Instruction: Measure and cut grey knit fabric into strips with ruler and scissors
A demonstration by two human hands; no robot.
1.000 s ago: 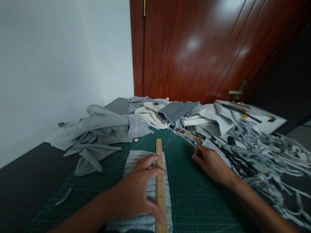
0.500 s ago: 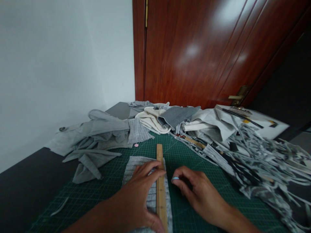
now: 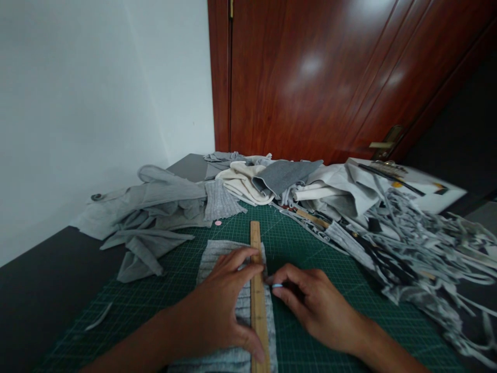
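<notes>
A ribbed grey cloth lies on a green cutting mat, with a wooden ruler lengthwise over its right part. My left hand rests on the cloth and ruler, fingertips and thumb on the ruler, fingers apart. Just right of the cloth's edge, my right hand pinches a small pale-blue item; its fingertips are near the ruler. What the item is cannot be made out.
Grey garments lie at the left, with cream and grey cloths at the back. Tangled grey strips fill the right, beside a white board. A pink disc and a pale scrap lie on the mat.
My right hand has moved slightly left, closer to the cloth's edge and the ruler. My left hand stays on the ruler. The view has tilted down a little.
</notes>
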